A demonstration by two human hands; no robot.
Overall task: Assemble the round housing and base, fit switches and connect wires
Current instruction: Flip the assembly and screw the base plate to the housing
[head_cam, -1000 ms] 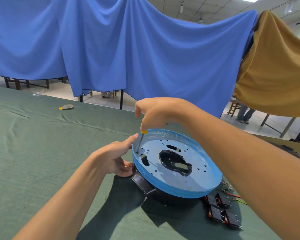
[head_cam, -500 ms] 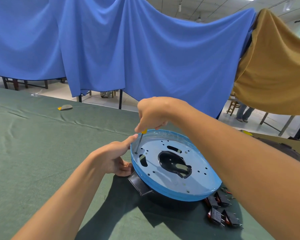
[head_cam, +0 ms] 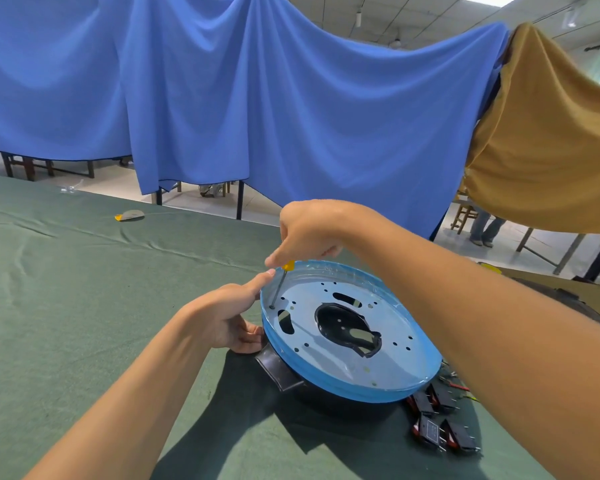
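Screwdriver (head_cam: 278, 287) handle hidden inside right hand (head_cam: 309, 230).

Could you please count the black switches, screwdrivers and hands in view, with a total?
Black switches: 4
Screwdriver: 1
Hands: 2, left hand gripping the round housing, right hand gripping the screwdriver
Total: 7

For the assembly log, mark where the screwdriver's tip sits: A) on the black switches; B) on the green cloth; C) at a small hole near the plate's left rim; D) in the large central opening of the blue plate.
C: the screwdriver, gripped by the right hand, runs down to a small hole by the left rim of the blue plate, close to the left hand holding that rim.
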